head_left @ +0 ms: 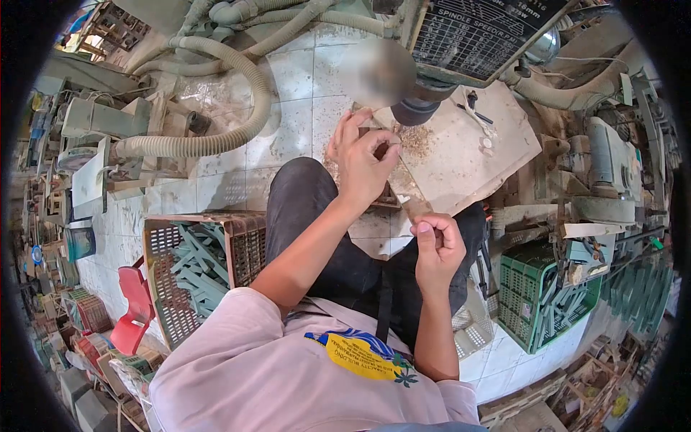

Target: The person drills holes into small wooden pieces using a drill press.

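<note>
Along the left edge of the drill press table (489, 162) lies a narrow, brownish wooden strip (412, 189), dusted with shavings. My left hand (363, 162) is at the strip's far part, beside the drill chuck (416, 109). Its thumb and index finger close into a ring at the strip, while the other fingers reach forward over it. Nearer my body, my right hand (439, 248) is closed, thumb on top, pinching the strip's near end. Part of the strip is hidden under the left hand's fingers.
The drill press head with its speed chart (482, 32) stands above the table. Black-handled tools (473, 108) lie there. A brown crate (241, 248) of green-grey strips is at left, near a red chair (133, 309); a green crate (529, 295) at right. Hoses (252, 93) cross the floor.
</note>
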The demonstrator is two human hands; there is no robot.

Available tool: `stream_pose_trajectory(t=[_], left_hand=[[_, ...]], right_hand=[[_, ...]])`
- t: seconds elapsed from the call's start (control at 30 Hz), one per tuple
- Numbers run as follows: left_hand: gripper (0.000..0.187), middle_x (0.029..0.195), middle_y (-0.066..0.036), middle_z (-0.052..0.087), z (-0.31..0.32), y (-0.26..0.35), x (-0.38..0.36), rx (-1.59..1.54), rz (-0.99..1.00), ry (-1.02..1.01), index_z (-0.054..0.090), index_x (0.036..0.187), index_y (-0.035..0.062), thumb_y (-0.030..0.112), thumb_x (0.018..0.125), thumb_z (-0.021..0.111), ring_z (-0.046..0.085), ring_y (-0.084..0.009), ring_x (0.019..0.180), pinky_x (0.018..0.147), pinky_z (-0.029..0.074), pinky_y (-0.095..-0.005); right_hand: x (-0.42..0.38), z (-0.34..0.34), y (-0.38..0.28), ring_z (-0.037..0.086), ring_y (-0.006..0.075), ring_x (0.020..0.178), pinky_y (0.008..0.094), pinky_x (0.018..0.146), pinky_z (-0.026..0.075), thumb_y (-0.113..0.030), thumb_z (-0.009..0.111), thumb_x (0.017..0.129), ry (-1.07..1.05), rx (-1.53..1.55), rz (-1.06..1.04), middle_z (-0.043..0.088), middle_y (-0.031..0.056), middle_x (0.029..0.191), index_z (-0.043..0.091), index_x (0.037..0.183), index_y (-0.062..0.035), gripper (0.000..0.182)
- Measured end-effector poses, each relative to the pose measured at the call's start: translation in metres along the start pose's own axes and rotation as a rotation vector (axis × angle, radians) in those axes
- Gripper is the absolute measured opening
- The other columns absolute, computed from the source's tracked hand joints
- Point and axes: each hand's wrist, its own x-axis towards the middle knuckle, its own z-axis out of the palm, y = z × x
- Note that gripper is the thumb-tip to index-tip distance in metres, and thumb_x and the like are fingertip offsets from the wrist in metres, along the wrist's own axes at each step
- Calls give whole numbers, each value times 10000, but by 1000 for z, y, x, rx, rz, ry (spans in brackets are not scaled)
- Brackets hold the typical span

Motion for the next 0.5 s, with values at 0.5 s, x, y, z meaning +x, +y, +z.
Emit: stream_pose_trajectory(t=[0.5], left_hand=[[196, 1414, -235, 537, 16, 0, 7, -201, -63, 74, 735, 926, 33, 98, 755, 805, 608, -396, 1237, 1013, 498, -465]], right_hand=[[81, -47, -119, 650, 191, 765, 308, 697, 567, -139, 645, 1009, 123, -23, -616, 675, 164, 959, 626, 1028, 15, 156]])
